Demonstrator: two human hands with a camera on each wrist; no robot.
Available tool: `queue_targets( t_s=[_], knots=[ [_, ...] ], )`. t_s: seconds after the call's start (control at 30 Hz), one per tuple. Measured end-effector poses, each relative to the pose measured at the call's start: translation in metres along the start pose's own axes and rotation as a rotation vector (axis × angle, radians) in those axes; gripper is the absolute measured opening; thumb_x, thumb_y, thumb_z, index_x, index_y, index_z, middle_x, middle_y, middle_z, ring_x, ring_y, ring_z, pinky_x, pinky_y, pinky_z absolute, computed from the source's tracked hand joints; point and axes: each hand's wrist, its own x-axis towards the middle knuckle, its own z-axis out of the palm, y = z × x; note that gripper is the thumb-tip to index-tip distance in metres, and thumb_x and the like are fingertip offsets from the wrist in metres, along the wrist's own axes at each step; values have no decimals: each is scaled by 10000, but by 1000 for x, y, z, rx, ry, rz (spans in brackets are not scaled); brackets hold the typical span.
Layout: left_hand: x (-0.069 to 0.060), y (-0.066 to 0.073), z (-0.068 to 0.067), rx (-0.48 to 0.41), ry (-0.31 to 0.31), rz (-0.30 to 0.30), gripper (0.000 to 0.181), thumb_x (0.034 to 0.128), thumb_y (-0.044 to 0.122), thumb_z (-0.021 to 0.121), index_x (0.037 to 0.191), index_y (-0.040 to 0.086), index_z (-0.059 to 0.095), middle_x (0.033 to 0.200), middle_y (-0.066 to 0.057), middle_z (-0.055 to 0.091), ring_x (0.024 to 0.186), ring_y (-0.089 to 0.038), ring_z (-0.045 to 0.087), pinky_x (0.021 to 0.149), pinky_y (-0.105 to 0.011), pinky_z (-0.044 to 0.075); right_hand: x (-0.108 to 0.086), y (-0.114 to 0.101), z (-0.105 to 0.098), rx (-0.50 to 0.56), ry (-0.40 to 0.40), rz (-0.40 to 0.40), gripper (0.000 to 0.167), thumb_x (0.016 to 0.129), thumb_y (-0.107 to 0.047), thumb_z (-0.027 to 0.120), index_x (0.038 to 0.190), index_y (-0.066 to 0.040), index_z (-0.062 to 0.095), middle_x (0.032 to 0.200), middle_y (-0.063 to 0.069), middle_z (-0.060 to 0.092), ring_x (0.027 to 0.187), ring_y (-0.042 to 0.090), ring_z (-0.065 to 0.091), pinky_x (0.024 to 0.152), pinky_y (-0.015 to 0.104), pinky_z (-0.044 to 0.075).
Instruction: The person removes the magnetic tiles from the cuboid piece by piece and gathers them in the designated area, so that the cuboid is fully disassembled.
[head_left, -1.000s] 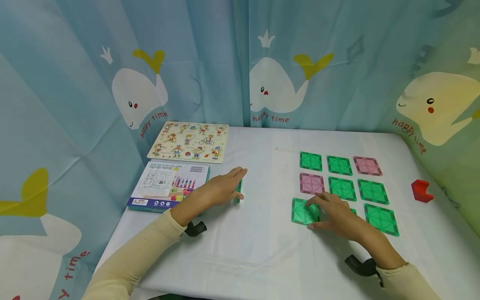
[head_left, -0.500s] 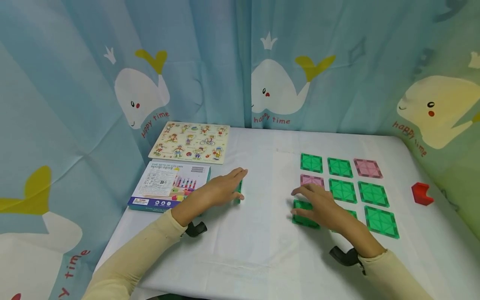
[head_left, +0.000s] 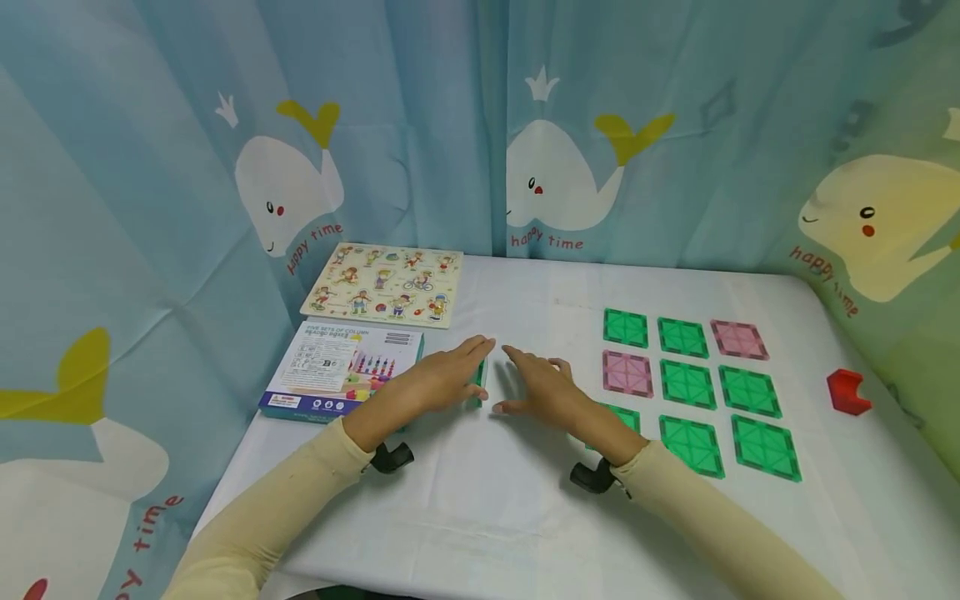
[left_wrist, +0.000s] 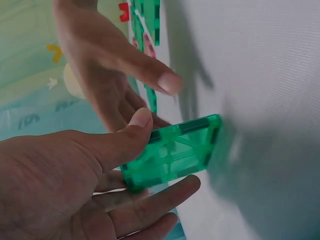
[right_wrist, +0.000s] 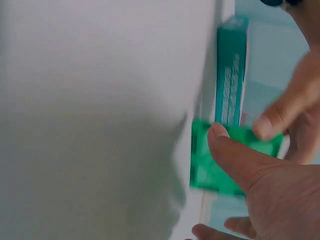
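Observation:
My left hand [head_left: 442, 379] pinches a green magnetic tile [left_wrist: 172, 150] between thumb and fingers, standing on edge just above or on the white tabletop; I cannot tell whether it touches. My right hand [head_left: 551, 392] is close by on its right, thumb and fingers spread apart and holding nothing. In the right wrist view, the right thumb [right_wrist: 232, 150] overlaps the tile, but contact is unclear. To the right lie rows of flat tiles, mostly green [head_left: 687, 384], with a pink tile [head_left: 627, 372] at the left and another pink tile [head_left: 739, 340] at the far corner. My right wrist partly covers the near-left green tile [head_left: 621, 417].
A boxed bead toy [head_left: 337, 367] lies to the left, with a picture puzzle board [head_left: 382, 285] behind it. At the right edge sits a red notched block [head_left: 848, 392]. A whale-print curtain [head_left: 427, 125] encloses the table's back and sides.
My right hand has left the near-left tile of the rows and moved left, up to the left hand. The left hand stays in place with its tile.

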Motion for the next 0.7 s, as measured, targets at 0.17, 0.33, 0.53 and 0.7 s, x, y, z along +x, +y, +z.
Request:
queue_targets(
  t_s=[0.17,0.33,0.53,0.7],
  knots=[
    [0,0,-1,8,-10,-14,872,1039,372,679,1697,74,189,1757,-117,204,1297,-334,636,1023,-440,564,12,-19,8,48,-30,-9,1063,873,-434,881,1666,-50,285,1642,149,452,1463,381,485,1182,695,249],
    [-3,-3,-3,-14,-14,-38,873,1039,370,684,1697,76,191,1761,-100,200,1222,-345,672,984,-427,574,23,-26,13,44,-56,-3,1000,889,-404,875,1638,-31,327,1607,149,495,1424,375,523,1185,689,261],
    [-7,-11,-1,-51,-7,-24,879,1033,391,690,1696,82,202,1742,-112,249,1385,-341,572,1097,-464,522,25,-26,7,11,-118,12,937,912,-391,856,1611,-23,353,1561,177,514,1392,368,524,1133,660,341],
    [-14,-16,-4,-133,-9,-14,898,1024,403,706,1703,116,193,1744,-85,252,1545,-293,390,1200,-485,423,13,-13,-5,77,-99,-29,876,917,-351,855,1596,-61,384,1558,188,478,1408,384,457,1113,643,383]
  ],
)
